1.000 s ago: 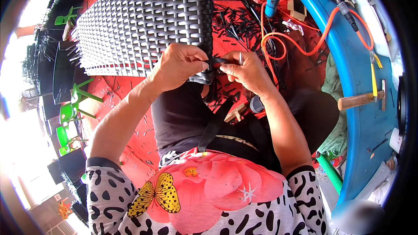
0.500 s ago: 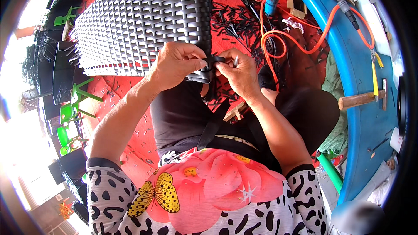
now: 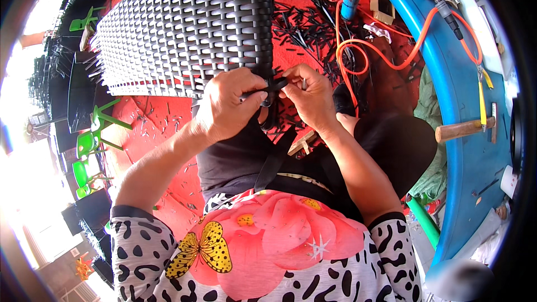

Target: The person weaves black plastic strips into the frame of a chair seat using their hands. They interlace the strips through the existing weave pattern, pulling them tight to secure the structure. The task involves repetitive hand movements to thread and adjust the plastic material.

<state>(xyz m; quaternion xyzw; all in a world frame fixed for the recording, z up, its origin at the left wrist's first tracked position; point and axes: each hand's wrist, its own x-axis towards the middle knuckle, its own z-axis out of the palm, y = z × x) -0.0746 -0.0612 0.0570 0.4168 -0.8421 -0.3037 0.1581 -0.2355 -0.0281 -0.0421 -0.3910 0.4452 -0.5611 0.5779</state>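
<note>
A dark woven wicker panel (image 3: 184,28) reaches from the upper left to the middle, its lower right corner near my hands. My left hand (image 3: 230,100) is closed in a pinch at that corner, thumb against forefinger. Between both hands runs a flat black weaving strip (image 3: 275,84), bent across the panel's edge. Thumb and forefinger of my right hand (image 3: 310,96) pinch the strip's other side. A small metallic thing (image 3: 304,84) pokes out between the right fingers; its kind cannot be made out.
Black strip offcuts (image 3: 310,31) litter the red floor covering (image 3: 179,182). An orange hose (image 3: 386,66) loops to an air tool on the blue table (image 3: 470,190) at right. A hammer (image 3: 464,129) lies there too. Green chairs (image 3: 86,142) stand at left.
My left hand has moved slightly down from the panel's corner and turned. The strip between my hands shows more now. My right hand stays nearly in place.
</note>
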